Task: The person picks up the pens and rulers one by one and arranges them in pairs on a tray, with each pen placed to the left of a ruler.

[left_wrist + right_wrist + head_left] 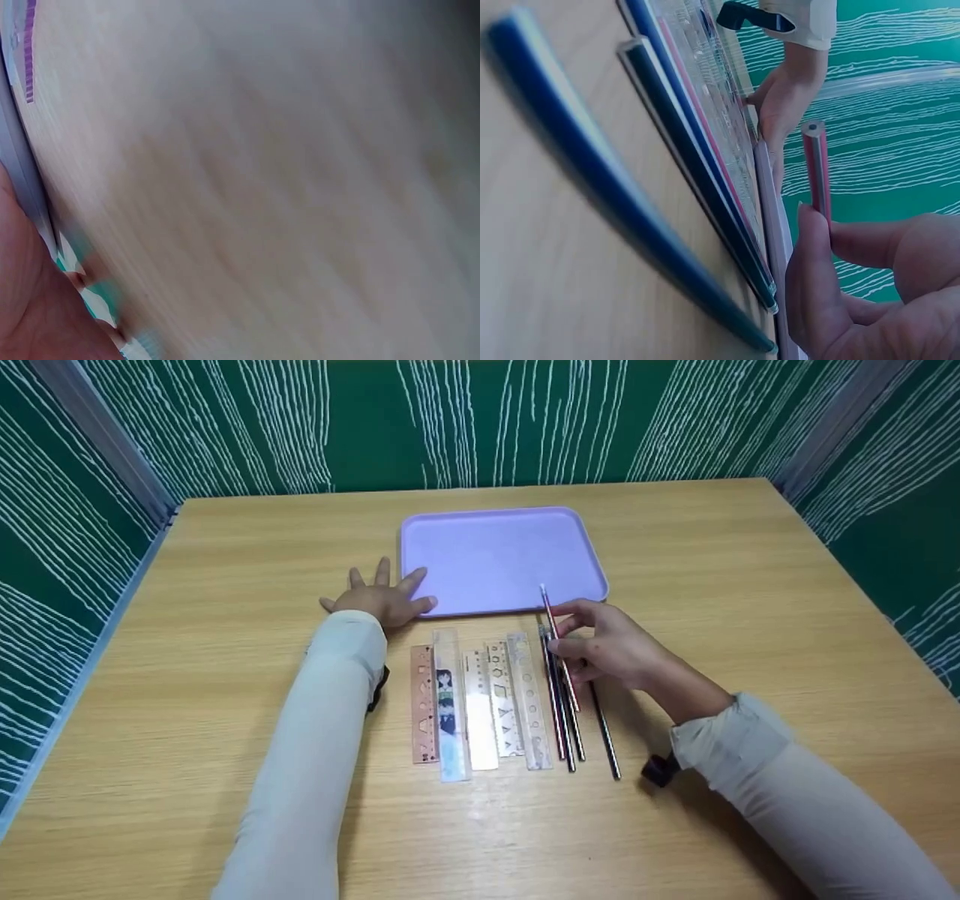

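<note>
My right hand (611, 649) pinches a red-and-dark striped pencil (547, 601) between thumb and fingers, held tilted above other pencils. In the right wrist view this pencil (818, 169) shows its flat end beyond the fingertips. Below lie several dark striped pencils; one pencil (606, 739) sits apart to the right. My left hand (379, 601) has its fingers spread at the near left corner of a purple tray (495, 559), thumb and index finger overlapping its rim. The left wrist view catches only part of the palm (30, 300) beside the tray's edge.
Several rulers stand side by side left of the pencils: a pinkish ruler (424, 735), a ruler with cartoon figures (454, 750) and transparent ones such as the ruler (534, 712). Green panels with white streaks (367, 427) border the wooden table (697, 562).
</note>
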`<state>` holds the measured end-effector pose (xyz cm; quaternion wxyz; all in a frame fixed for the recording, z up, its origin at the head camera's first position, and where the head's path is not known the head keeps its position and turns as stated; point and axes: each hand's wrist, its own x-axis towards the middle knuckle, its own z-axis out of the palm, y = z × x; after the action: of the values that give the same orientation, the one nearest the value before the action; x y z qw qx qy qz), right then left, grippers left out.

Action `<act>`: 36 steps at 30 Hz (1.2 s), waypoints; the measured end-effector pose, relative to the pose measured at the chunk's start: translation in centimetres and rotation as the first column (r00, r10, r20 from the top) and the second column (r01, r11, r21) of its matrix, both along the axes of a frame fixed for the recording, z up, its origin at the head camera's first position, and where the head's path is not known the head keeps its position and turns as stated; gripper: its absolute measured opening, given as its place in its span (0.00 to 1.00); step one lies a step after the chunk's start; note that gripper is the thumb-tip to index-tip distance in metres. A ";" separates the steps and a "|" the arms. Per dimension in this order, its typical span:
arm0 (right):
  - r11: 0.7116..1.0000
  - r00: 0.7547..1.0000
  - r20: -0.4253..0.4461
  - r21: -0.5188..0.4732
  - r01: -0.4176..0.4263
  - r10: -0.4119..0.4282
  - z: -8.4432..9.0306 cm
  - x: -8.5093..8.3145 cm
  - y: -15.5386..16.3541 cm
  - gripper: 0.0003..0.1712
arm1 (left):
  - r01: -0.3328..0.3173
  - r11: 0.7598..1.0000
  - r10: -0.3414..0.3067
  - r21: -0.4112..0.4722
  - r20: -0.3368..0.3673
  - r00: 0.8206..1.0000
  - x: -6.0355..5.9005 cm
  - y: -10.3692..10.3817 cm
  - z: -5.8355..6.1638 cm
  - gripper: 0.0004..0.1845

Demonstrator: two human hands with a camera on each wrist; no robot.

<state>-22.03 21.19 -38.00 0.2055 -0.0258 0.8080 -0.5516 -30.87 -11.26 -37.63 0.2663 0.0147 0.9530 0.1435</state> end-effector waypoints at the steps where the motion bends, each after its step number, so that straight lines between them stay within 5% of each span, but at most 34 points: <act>1: 1.000 1.000 -0.003 -0.005 -0.001 0.001 0.0 -0.3 -0.2 0.35 | -0.002 1.000 0.002 0.001 -0.002 1.000 0.1 0.0 0.1 0.41; 20: 0.998 0.998 -0.056 -0.062 -0.009 0.005 2.1 -3.9 -4.5 0.34 | 0.017 1.000 -0.017 0.001 0.010 1.000 0.0 -0.1 0.2 0.41; 36: 0.998 1.000 0.003 -0.065 0.003 -0.003 2.6 -7.1 -7.3 0.32 | -0.006 1.000 0.006 0.006 0.004 1.000 0.0 0.0 0.1 0.41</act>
<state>-29.14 13.89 -35.37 0.2047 -0.0305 0.7893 -0.5781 -30.85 -11.24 -37.50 0.2678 0.0121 0.9521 0.1471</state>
